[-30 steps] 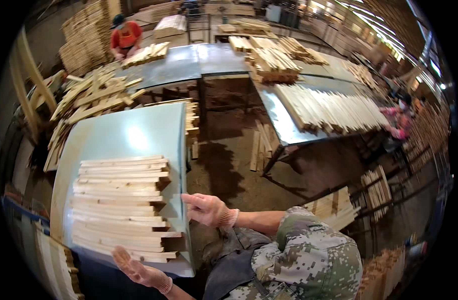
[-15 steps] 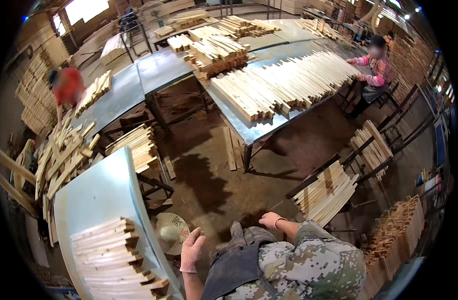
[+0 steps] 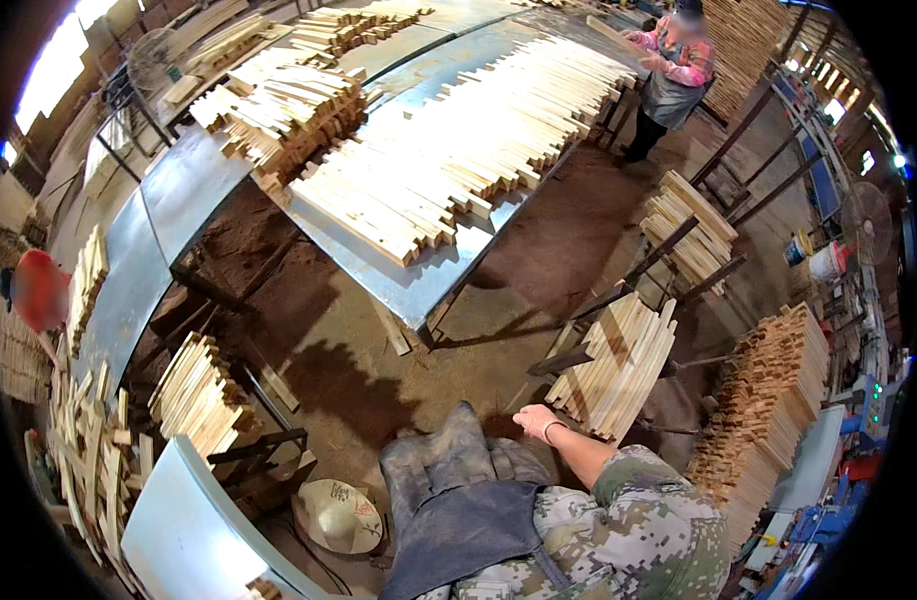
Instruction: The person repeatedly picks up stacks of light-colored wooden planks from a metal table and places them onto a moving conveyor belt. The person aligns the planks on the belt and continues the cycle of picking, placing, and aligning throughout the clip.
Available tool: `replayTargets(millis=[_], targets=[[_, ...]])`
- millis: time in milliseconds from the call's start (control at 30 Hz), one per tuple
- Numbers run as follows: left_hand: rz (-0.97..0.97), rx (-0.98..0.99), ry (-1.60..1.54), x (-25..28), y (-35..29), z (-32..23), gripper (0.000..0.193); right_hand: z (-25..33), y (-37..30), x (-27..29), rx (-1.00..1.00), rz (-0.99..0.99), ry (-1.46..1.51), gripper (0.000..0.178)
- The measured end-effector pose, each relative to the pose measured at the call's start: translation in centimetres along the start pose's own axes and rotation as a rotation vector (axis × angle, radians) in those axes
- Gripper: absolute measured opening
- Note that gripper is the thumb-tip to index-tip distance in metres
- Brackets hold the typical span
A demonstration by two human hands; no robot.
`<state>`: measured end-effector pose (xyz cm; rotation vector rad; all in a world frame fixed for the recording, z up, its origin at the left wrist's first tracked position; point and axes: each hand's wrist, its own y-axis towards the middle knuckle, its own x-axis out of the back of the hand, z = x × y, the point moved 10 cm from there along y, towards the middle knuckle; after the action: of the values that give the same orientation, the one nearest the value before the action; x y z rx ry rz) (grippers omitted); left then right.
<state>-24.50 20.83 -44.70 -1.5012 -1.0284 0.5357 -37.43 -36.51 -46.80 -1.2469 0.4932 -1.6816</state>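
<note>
Right hand [image 3: 534, 421] reaching forward, fingers loose, holding nothing, beside slat bundle [image 3: 618, 365], left hand unseen.

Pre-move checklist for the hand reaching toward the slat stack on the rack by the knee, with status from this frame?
1. Right hand free to grasp: ok, it looks empty and lies next to the slat stack.
2. Left hand in view: not ok, it does not show.
3. Slat stack seated on its metal rack: ok, though the slats lie tilted with uneven ends.
4. Apron away from the stack: ok, it hangs over the lap.
5. Co-worker out of the way: ok, standing at the far table.
6. Grip point on a slat: cannot tell.
</note>
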Motion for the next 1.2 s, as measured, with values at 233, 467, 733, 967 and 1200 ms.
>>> replayTargets(millis=[233, 467, 733, 967, 1200], targets=[[0.082, -0.044, -0.295, 3.1, 6.5, -17.5, 0.028, 1.7, 1.2, 0.0, -0.260, 0.128, 0.015, 0.040], [-0.012, -0.290, -0.306, 3.2, 15.1, -43.2, 0.037, 10.5, 7.6, 8.9, -0.176, 0.024, 0.195, 0.035], [0.314, -0.260, -0.273, -10.7, 10.9, -59.6, 0.036, 20.8, 10.6, 28.5, -0.033, -0.439, 0.510, 0.083], [-0.005, -0.199, -0.058, -18.4, 11.1, -64.7, 0.038, 18.7, 22.0, 49.7, 0.133, -0.938, 0.496, 0.086], [-0.008, -0.347, -0.401, -23.4, 14.1, -77.0, 0.036, 13.6, 35.8, 59.0, 0.116, -0.855, 1.046, 0.057]])
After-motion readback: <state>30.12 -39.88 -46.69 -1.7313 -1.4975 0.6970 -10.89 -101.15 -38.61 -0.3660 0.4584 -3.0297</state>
